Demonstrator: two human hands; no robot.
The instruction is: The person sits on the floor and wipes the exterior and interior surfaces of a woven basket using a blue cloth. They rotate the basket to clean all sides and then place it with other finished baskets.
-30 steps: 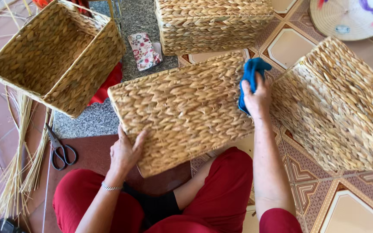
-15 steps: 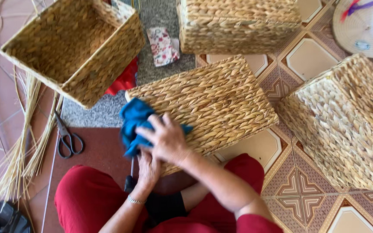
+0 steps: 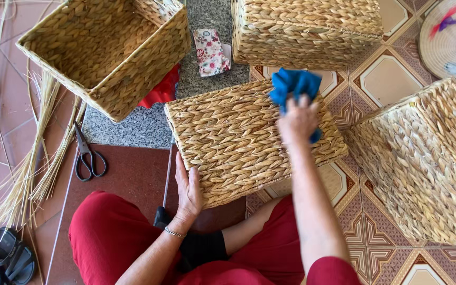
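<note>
- change: half a second ago the right hand [image 3: 297,120] held the blue cloth [image 3: 293,86] at the near-left edge of the basket [image 3: 249,140], above the left hand; now cloth and hand sit at the far-right part of the basket's upturned face.
- meaning: the cloth has crossed the woven face from one side to the other, so most of that face looks wiped; this is a judgement.
- basket: lies on the floor in front of the person's knees, between the open basket [image 3: 106,53] at far left and the tilted basket [image 3: 428,163] at right.
- right hand: arm stretched forward, fingers closed down on the bunched cloth, pressing it onto the weave.
- left hand [image 3: 188,190]: flat and spread, palm on the basket's near-left edge, steadying it.
- nearby: scissors [image 3: 86,155] lie on the floor to the left, apart from both hands.
</note>
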